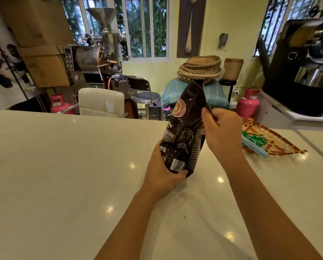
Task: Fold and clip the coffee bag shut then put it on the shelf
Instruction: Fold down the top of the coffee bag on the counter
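Observation:
A tall dark brown coffee bag (185, 126) with an orange round logo stands upright, slightly tilted, on the pale counter (66, 166). My left hand (163, 175) grips its lower left corner at the base. My right hand (219, 132) pinches the bag's right edge about halfway up, thumb on the front. The bag's top is unfolded and points upward. Blue and green clips (253, 142) lie in a flat woven tray (275, 141) on the counter, to the right of my right hand.
A black coffee machine (305, 68) stands on a raised ledge at the right. Behind the counter are a white chair (100, 102), a stool (145, 96), a roaster (98, 51), pink gas cylinders (248, 104) and stacked baskets (201, 69).

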